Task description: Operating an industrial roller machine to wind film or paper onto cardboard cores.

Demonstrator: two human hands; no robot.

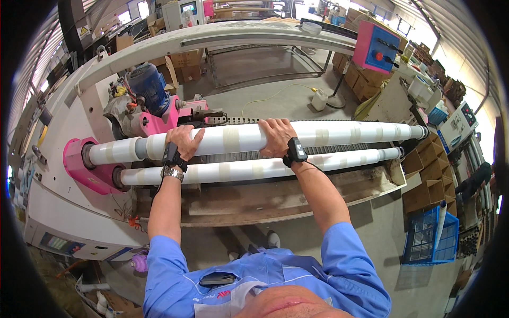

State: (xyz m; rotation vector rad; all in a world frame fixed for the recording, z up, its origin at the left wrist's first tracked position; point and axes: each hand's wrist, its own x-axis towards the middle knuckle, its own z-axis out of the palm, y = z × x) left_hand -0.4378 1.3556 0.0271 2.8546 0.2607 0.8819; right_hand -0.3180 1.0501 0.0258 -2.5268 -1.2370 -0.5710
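Observation:
Two long white rolls with tan bands lie side by side across the machine, their left ends in a pink housing. My left hand grips the far roll near its left part, fingers over the top and thumb apart. Farther right on the same roll, my right hand wraps its fingers over the far side. Just left of my left hand, a grey stretch shows between a short white piece and the rest of the far roll. Nearer to me runs the thinner near roll, below both wrists.
A metal trough runs along the machine's front. Beyond the rolls are a blue motor, an overhead beam and a pink-and-blue control box. Cardboard boxes and a blue crate stand at right.

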